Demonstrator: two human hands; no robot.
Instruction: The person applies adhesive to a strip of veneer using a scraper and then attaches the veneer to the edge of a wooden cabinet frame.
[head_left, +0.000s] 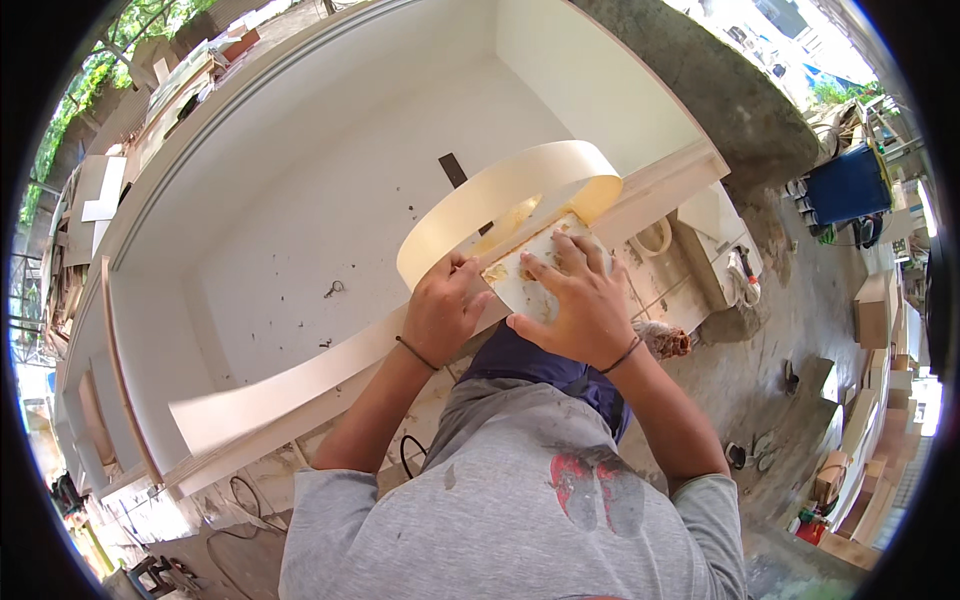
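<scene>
A long cream strip, which looks like edge banding (500, 190), curls in a wide loop in front of me. One length of it trails off to the lower left along the cabinet's near edge. My left hand (440, 310) has its fingers closed at the strip, beside the left corner of a small white board (528, 298). Brown glue-like stains mark that board. Flat on its face rests my right hand (580, 300), fingers spread. The loop's inner end runs down behind the board, where its contact is partly hidden.
A large white cabinet carcass (300, 230) lies open side up, with debris and a dark flat piece (453, 170) inside. To the right are a roll of strip (652, 238), a tool with a red part (745, 268) and a blue bin (848, 188). Cables cross the floor at lower left.
</scene>
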